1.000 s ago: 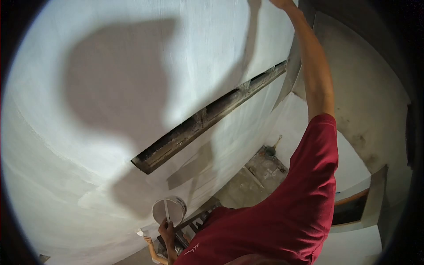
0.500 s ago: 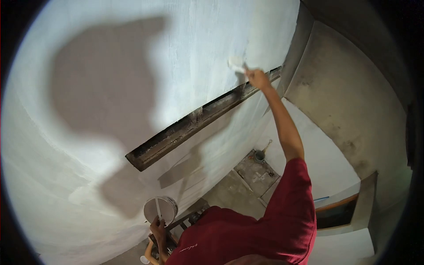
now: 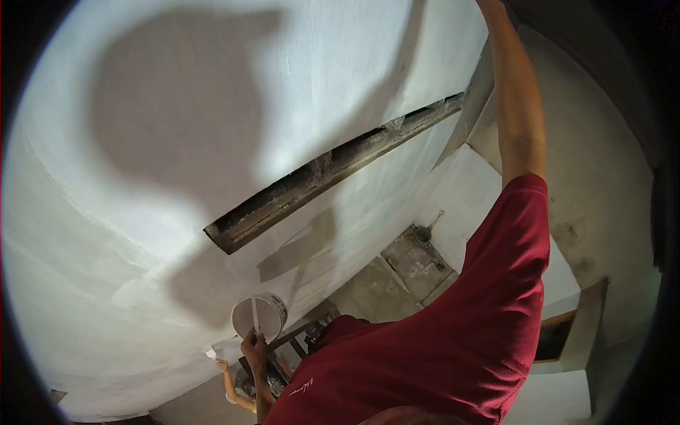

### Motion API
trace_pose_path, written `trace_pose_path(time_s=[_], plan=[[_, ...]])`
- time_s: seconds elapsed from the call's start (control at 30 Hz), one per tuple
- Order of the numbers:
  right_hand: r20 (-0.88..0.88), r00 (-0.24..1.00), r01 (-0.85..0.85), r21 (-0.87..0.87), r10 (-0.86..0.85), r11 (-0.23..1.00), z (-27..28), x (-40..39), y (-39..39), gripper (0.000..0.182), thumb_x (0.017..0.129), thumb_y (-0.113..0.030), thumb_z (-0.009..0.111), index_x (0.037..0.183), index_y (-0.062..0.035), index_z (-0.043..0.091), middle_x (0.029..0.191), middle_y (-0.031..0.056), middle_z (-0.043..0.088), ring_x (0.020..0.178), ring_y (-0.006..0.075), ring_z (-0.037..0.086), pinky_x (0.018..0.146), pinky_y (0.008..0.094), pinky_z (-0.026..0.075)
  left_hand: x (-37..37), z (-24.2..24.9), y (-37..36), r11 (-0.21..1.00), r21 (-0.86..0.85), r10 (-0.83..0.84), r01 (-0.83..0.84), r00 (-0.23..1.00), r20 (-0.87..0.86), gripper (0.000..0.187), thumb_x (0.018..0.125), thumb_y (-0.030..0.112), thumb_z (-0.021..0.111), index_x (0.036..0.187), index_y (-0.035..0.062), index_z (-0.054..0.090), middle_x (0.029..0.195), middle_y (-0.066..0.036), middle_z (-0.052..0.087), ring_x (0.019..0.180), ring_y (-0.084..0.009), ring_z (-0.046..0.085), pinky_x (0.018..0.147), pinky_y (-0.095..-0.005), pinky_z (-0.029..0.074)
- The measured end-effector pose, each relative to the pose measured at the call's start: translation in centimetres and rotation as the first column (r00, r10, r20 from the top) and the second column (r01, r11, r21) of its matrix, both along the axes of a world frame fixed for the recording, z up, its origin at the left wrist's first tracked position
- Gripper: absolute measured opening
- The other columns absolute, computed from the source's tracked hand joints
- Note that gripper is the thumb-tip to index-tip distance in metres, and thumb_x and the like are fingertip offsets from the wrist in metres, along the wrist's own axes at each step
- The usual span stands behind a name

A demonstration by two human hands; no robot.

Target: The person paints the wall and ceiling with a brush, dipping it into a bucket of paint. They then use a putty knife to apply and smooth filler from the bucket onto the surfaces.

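My left hand [image 3: 253,347] is closed at the rim of a round bucket [image 3: 280,312], with its fingers at the lower end of a pale flat strip across the mouth. The bucket hangs close to the pale wall [image 3: 354,42]; what lies inside cannot be made out. My right arm [image 3: 520,106], in a red sleeve, stretches up past the top edge. Neither my right hand nor the paintbrush seen earlier shows now.
A long dark slot [image 3: 297,191] runs slantwise across the wall. Below, another person's hand [image 3: 223,365] holds a small white-ended tool [image 3: 211,352] against the wall. On the floor far down stands a dark pail [image 3: 422,235] with a stick-like handle.
My right arm has swung upward, taking hand and brush out of view. My left hand keeps the bucket nearly in place. The other person's hand has risen to the wall.
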State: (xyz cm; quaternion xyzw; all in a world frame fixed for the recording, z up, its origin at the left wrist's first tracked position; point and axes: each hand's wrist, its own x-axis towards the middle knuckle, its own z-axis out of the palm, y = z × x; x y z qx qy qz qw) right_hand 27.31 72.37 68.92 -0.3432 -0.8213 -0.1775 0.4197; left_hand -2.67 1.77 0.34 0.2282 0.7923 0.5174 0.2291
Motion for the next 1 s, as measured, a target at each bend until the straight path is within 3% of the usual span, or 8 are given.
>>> trace_pose_path(time_s=[0.17, 0.23, 0.37, 0.57, 0.7, 0.77, 0.93, 1.0], plan=[[-0.119, 0.983, 0.132, -0.063, -0.139, 0.989, -21.1, -1.1, 3.8, 0.063, 0.088, -0.058, 0.048, 0.082, 0.0022, 0.068, 0.072, 0.0236, 0.065, 0.068, 0.0371, 0.066, 0.061, 0.0457, 0.05, -0.2, 0.5, 0.6, 0.998, 0.065, -0.028, 0.024, 0.998, 0.059, 0.034, 0.082, 0.008, 0.061, 0.113, -0.0075, 0.062, 0.069, -0.007, 0.062, 0.061, -0.012, 0.056, 0.058, -0.0272, 0.044], [-0.273, 0.961, -0.066, -0.09, 0.039, 0.994, -33.8, -3.2, -2.8, 0.035, 0.095, -0.042, 0.048, 0.114, -0.0186, 0.066, 0.062, 0.0251, 0.052, 0.045, 0.0304, 0.054, 0.049, 0.0422, 0.043, -0.9, -0.7, 0.4, 0.992, 0.117, -0.052, 0.042, 0.995, 0.083, 0.033, 0.082, 0.008, 0.06, 0.112, -0.0071, 0.062, 0.071, -0.006, 0.062, 0.063, -0.0117, 0.056, 0.059, -0.0269, 0.044], [-0.195, 0.981, -0.07, -0.347, 0.001, 0.935, -47.1, -3.0, -8.0, 0.023, 0.087, -0.029, 0.06, 0.1, -0.0155, 0.072, 0.083, 0.0212, 0.065, 0.075, 0.0362, 0.066, 0.072, 0.044, 0.051, -1.0, 1.6, 1.2, 0.979, 0.15, -0.161, 0.138, 0.975, 0.154, 0.03, 0.084, 0.011, 0.059, 0.109, -0.0066, 0.063, 0.073, -0.003, 0.059, 0.067, -0.0111, 0.054, 0.064, -0.0261, 0.042], [0.423, 0.901, 0.141, -0.489, 0.092, 0.861, -34.5, -0.9, -5.6, 0.031, 0.085, -0.041, 0.062, 0.093, -0.0136, 0.074, 0.093, 0.0165, 0.069, 0.087, 0.0303, 0.067, 0.08, 0.0424, 0.05, -3.2, 2.9, 4.3, 0.95, 0.203, -0.262, 0.239, 0.96, 0.1, 0.029, 0.086, 0.014, 0.055, 0.104, -0.0061, 0.065, 0.073, -0.002, 0.057, 0.072, -0.0113, 0.051, 0.068, -0.0262, 0.041], [0.341, 0.94, -0.01, 0.058, -0.011, 0.998, -21.5, -0.4, 6.4, 0.03, 0.087, -0.044, 0.062, 0.097, -0.0177, 0.074, 0.093, 0.0151, 0.068, 0.085, 0.0308, 0.066, 0.076, 0.0426, 0.05, -3.6, 4.6, 8.6, 0.926, 0.265, -0.318, 0.27, 0.935, 0.16, 0.033, 0.085, 0.015, 0.057, 0.11, -0.0042, 0.065, 0.073, -0.002, 0.057, 0.071, -0.0114, 0.052, 0.067, -0.0262, 0.041], [0.17, 0.927, 0.374, -0.314, -0.335, 0.873, -14.2, -3.2, -8.8, 0.031, 0.085, -0.028, 0.057, 0.09, -0.0006, 0.07, 0.09, 0.0236, 0.067, 0.078, 0.0357, 0.067, 0.069, 0.0431, 0.051, -3.3, 6.4, 9.1, 0.905, 0.279, -0.372, 0.323, 0.916, 0.148, 0.034, 0.085, 0.015, 0.058, 0.113, -0.0031, 0.065, 0.072, -0.002, 0.057, 0.07, -0.0112, 0.052, 0.065, -0.0261, 0.041], [-0.308, 0.951, 0.059, 0.148, -0.011, 0.987, -24.7, -0.1, 2.7, 0.039, 0.086, -0.048, 0.061, 0.09, -0.0111, 0.073, 0.075, 0.0203, 0.066, 0.071, 0.0359, 0.066, 0.065, 0.0443, 0.05, -3.1, 9.3, 10.5, 0.872, 0.291, -0.459, 0.394, 0.865, 0.202, 0.031, 0.084, 0.014, 0.059, 0.11, -0.0016, 0.067, 0.069, 0.001, 0.054, 0.061, -0.0077, 0.045, 0.055, -0.0231, 0.035], [-0.303, 0.912, 0.219, -0.212, -0.277, 0.952, -32.2, -2.2, 1.1, 0.059, 0.086, -0.058, 0.055, 0.079, -0.0007, 0.068, 0.066, 0.0246, 0.061, 0.063, 0.0377, 0.064, 0.057, 0.0457, 0.048, -2.9, 10.9, 11.4, 0.848, 0.32, -0.494, 0.421, 0.848, 0.193, 0.029, 0.084, 0.013, 0.06, 0.109, -0.0011, 0.067, 0.068, 0.003, 0.052, 0.057, -0.0062, 0.042, 0.052, -0.0225, 0.032]])
